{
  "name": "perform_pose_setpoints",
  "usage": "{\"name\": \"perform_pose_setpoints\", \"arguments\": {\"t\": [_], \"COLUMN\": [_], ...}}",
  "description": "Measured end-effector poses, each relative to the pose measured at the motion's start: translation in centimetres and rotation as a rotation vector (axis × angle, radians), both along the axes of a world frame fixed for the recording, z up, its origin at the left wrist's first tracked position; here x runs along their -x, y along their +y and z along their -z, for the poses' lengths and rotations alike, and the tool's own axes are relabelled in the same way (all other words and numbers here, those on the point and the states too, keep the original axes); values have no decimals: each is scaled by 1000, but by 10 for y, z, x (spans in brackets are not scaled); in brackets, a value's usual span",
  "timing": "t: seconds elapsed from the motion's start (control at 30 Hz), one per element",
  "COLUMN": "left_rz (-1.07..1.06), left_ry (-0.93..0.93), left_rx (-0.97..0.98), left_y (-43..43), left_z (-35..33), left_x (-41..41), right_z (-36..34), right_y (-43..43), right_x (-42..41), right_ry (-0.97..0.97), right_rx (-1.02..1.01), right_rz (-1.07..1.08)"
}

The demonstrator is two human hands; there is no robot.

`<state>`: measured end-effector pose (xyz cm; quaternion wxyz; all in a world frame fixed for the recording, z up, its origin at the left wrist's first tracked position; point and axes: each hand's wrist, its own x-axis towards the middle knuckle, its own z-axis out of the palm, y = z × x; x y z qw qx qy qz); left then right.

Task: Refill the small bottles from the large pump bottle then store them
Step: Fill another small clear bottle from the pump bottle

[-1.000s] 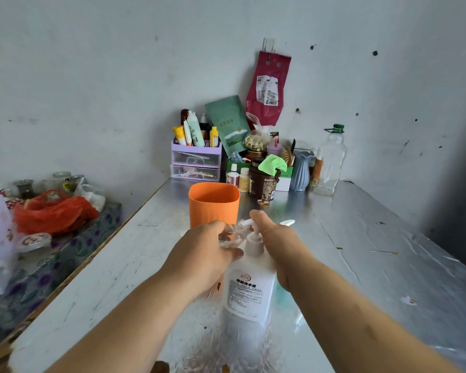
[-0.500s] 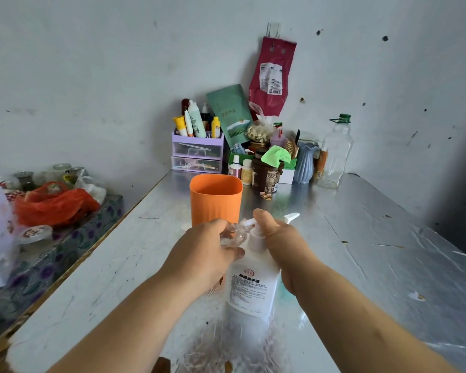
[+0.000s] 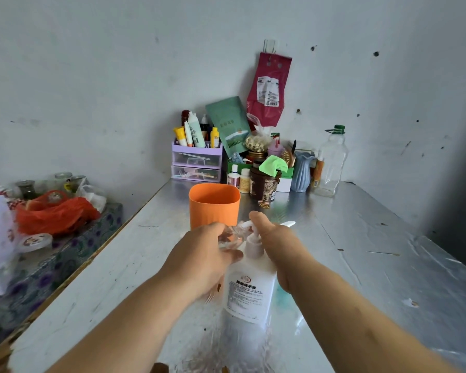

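A large white pump bottle (image 3: 249, 290) with a printed label stands on the metal table (image 3: 361, 251) right in front of me. My right hand (image 3: 277, 243) rests on its pump head, thumb pointing forward along the top. My left hand (image 3: 199, 261) grips a small clear bottle (image 3: 230, 236) and holds it under the pump's spout. An orange cup (image 3: 214, 205) stands just behind both hands.
At the back corner stand a purple drawer organiser (image 3: 197, 164) with tubes, a brown tub (image 3: 264, 184), a blue vase (image 3: 302, 170), two small pill bottles (image 3: 238, 180) and a clear empty bottle (image 3: 331, 162). A red bag (image 3: 54, 214) lies on a lower surface to the left.
The pump head has risen a little under my right hand. Both hands stay where they were, the small bottle still under the spout.
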<state>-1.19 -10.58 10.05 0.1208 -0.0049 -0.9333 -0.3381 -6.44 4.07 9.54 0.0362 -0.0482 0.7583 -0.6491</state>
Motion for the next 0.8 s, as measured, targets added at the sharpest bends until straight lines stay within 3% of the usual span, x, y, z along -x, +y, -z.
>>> {"name": "perform_pose_setpoints", "arguments": {"t": [0.27,0.57,0.8], "left_rz": [11,11,2], "left_ry": [3,-27,-5], "left_rx": [-15,-10,-14], "left_y": [-1,-3,0], "left_z": [6,10,0], "left_x": [2,4,1], "right_z": [5,7,-5], "right_y": [0,-9,0], "right_x": [0,0,0], "right_ry": [21,-174,5], "right_rx": [9,-9,-24], "right_rz": [14,40,1]}}
